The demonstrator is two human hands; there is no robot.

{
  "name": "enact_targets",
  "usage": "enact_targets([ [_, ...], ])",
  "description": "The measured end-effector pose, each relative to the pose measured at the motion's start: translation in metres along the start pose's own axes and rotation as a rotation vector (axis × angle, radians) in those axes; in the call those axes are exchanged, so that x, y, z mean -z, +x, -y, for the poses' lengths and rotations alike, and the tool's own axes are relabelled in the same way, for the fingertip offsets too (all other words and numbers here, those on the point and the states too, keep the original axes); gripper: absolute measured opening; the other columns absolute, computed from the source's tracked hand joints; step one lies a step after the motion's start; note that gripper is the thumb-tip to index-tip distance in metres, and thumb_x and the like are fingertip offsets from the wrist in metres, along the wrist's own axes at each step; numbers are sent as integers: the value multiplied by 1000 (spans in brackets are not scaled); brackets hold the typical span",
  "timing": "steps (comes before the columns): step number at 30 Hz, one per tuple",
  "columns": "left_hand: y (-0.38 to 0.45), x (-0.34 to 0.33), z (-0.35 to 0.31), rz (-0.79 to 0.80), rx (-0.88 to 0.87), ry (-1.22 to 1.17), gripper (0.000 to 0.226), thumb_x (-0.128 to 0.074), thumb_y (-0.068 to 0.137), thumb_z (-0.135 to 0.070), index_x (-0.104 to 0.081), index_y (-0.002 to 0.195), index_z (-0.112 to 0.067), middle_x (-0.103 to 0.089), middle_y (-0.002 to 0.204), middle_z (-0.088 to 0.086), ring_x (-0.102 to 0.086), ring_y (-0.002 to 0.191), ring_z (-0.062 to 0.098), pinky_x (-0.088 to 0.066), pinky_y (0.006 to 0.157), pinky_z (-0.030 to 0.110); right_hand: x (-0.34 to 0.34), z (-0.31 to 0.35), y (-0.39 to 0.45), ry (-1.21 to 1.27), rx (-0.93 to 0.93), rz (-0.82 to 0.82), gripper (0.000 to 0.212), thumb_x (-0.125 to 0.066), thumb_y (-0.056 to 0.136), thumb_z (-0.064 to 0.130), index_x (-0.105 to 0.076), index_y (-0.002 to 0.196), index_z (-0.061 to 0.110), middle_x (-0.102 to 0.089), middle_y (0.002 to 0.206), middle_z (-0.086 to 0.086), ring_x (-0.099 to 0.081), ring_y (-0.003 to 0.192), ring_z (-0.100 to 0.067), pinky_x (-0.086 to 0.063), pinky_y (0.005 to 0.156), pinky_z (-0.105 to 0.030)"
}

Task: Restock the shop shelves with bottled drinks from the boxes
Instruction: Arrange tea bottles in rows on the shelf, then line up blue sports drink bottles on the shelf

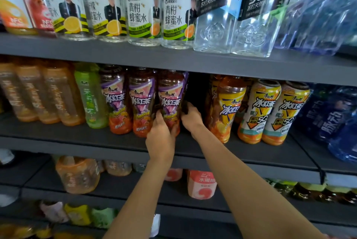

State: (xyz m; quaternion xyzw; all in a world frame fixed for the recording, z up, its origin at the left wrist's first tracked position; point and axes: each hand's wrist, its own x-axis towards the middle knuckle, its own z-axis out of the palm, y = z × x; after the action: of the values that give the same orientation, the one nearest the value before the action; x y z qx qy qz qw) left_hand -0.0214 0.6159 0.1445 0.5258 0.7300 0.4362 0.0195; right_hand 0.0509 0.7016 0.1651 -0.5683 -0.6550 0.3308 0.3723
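A purple-labelled iced tea bottle (pixel 171 97) stands upright on the middle shelf (pixel 251 149), third in a row of the same kind (pixel 142 99). My left hand (pixel 161 138) wraps its lower front. My right hand (pixel 191 117) presses against its right side, fingers reaching into the dark gap beside it. Both hands hold this one bottle.
Yellow-labelled iced tea bottles (pixel 258 111) stand right of the gap, blue bottles (pixel 338 120) further right. Orange and green drinks (pixel 58 93) fill the left. Honey water and soda bottles (pixel 216 10) line the upper shelf. Peach cartons (pixel 201 184) sit on the lower shelf.
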Motion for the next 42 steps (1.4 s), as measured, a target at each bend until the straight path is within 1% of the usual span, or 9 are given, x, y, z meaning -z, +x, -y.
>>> enact_targets([
  [4,-21,8,6,-100,-88,-67,59,-65,83,-11,-38,135,-4,-46,131,16,-44,122,31,-43,97,41,2,0,-34,43,55,-3,57,-46,90,1,-30,143,13,-52,132,-15,-50,121,-31,-41,104,-40],
  [7,-45,19,6,-244,-157,-122,48,-63,78,0,-47,123,0,-48,121,20,-47,112,34,-43,93,45,19,-2,-72,23,147,12,58,-44,89,-6,-28,143,8,-48,136,-14,-53,118,-26,-41,102,-32],
  [11,-71,23,-24,-286,-286,-180,43,-57,76,6,-49,118,-2,-49,115,16,-48,107,28,-39,89,37,68,-9,-115,-34,370,-110,52,-46,86,-9,-38,135,7,-55,125,-10,-59,96,-15,-47,87,-24],
  [14,-83,12,-66,-259,-395,-248,40,-52,78,3,-46,116,-7,-49,113,13,-46,106,25,-35,90,30,122,-23,-133,-105,483,-225,43,-45,88,-3,-43,130,9,-60,115,-7,-60,98,-18,-49,86,-33],
  [18,-99,-22,-135,-179,-559,-298,41,-52,75,-4,-42,114,-12,-50,111,13,-42,104,20,-31,89,27,205,-52,-148,-202,507,-437,38,-46,89,0,-46,126,8,-59,115,-5,-58,101,-19,-48,83,-31],
  [25,-154,-111,-256,45,-609,-289,41,-58,82,-5,-46,121,-7,-51,115,12,-45,109,23,-37,91,31,342,-148,-154,-270,246,-681,40,-52,90,6,-41,128,4,-43,125,-13,-43,116,-29,-40,89,-32],
  [32,-179,-192,-318,331,-211,-388,61,-60,88,-31,-31,138,-10,-42,140,5,-42,127,19,-39,101,32,408,-214,-124,-247,63,-197,73,-66,86,26,-24,143,6,-38,145,-10,-36,133,-26,-35,102,-33],
  [37,-174,-199,-329,344,-126,-419,72,-65,83,-36,-29,141,-13,-42,141,1,-40,129,17,-34,96,23,403,-224,-118,-138,143,-214,53,-61,89,16,-38,136,10,-53,133,-6,-51,121,-20,-43,96,-30],
  [42,-157,-181,-304,194,-82,-355,65,-72,78,-28,-40,131,-8,-49,124,-4,-46,120,15,-31,86,14,391,-212,-109,-27,223,-43,44,-59,88,6,-47,131,11,-56,127,-4,-56,111,-15,-46,94,-27],
])
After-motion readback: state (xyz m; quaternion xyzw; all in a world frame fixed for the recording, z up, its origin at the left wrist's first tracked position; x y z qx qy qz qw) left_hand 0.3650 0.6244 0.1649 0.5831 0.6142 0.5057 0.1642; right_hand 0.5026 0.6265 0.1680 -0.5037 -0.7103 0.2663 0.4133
